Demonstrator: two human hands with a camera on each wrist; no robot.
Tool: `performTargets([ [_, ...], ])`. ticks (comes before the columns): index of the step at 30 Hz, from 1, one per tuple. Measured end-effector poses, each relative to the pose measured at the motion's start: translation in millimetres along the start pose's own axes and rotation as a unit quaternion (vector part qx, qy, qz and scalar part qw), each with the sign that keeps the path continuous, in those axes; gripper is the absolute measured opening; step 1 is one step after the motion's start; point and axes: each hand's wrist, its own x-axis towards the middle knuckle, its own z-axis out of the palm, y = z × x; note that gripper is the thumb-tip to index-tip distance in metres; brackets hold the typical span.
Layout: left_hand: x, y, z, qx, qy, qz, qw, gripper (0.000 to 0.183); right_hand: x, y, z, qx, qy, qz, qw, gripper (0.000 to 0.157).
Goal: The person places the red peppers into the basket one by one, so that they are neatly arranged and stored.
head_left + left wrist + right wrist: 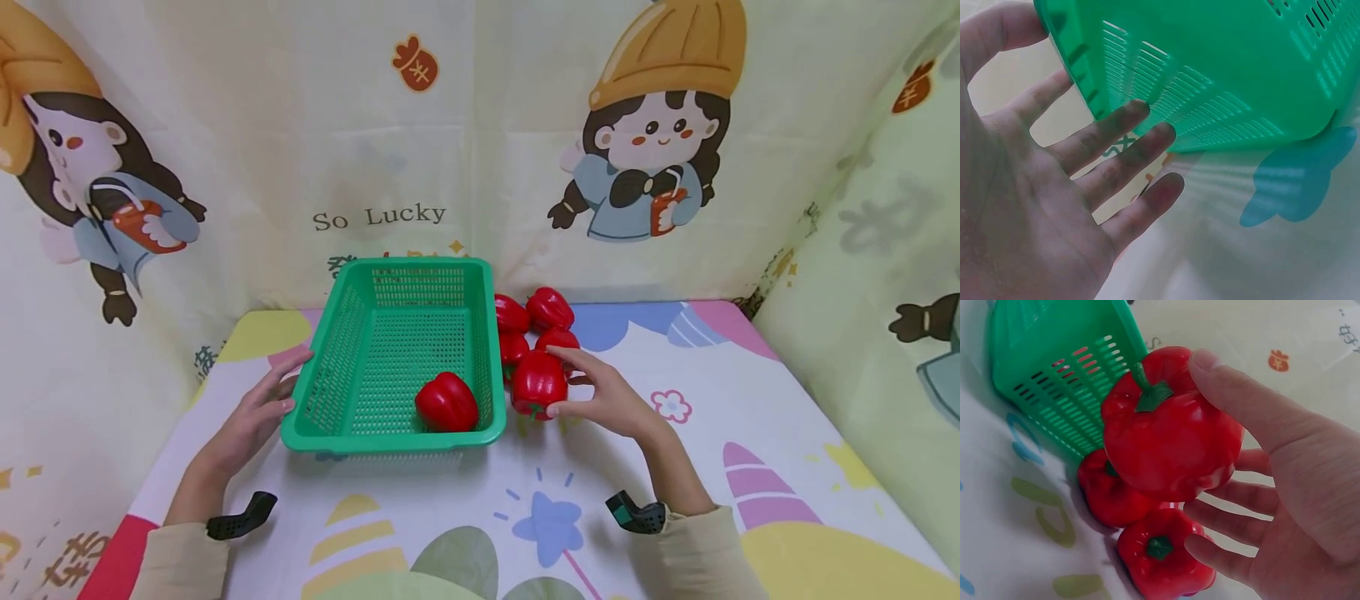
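My right hand [600,392] pinches a red bell pepper [540,379] between thumb and fingers, beside the basket's right wall. In the right wrist view this pepper [1172,431] shows its green stem and overlaps other peppers behind it. A green plastic basket [393,443] with slotted walls stands on the table, and one red bell pepper [447,402] lies in its near right corner. At the basket's left rim, my left hand [247,425] has its thumb and index fingertip. The left wrist view shows that hand's other fingers [1116,172] loosely extended beside the slotted wall.
More red bell peppers [550,308] cluster on the table just right of the basket, behind the held one. A printed cloth [645,500] covers the table. Patterned fabric [517,167] hangs at the back and both sides, close behind the basket.
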Motion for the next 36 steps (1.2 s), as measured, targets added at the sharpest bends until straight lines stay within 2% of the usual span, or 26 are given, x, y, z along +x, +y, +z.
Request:
performTargets([
  [6, -0.2, -1.5, 0.1, -0.004, -0.005, 0.017, 0.9998, 0.056, 0, 0, -1.8, 0.001, -0.002, -0.002, 1.000, 0.085],
  [16, 1.9, 2.7, -1.1, 0.035, 0.010, -0.017, 0.9992, 0.055, -1, -6, -2.3, 0.035, 0.005, -0.011, 0.999, 0.084],
  [36, 0.2, 0.1, 2.8, 0.024, 0.019, -0.021, 0.9993, 0.054, 3, -20, -7.4, 0.029, 0.015, -0.032, 0.999, 0.082],
])
